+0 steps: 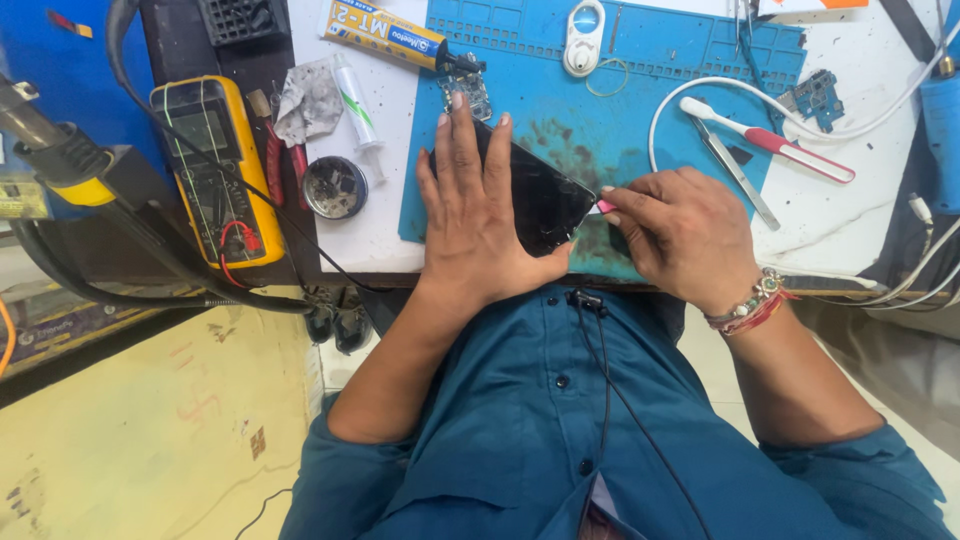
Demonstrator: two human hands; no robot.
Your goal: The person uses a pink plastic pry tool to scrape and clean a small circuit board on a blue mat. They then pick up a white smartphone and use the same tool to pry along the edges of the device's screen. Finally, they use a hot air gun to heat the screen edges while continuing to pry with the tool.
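A black smartphone (545, 200) lies on a blue work mat (650, 90) near the table's front edge. My left hand (475, 215) presses flat on the phone's left half, fingers spread. My right hand (680, 235) pinches a small pink pick (605, 206) against the phone's right edge. Beads and a red thread circle my right wrist.
A yellow multimeter (215, 170) with leads sits at the left, beside a crumpled cloth, a syringe and a round tin (335, 187). A glue tube (385, 35), small circuit boards, tweezers (735, 170), a red-handled brush (770, 140) and white cables lie beyond. A hot-air nozzle is at far left.
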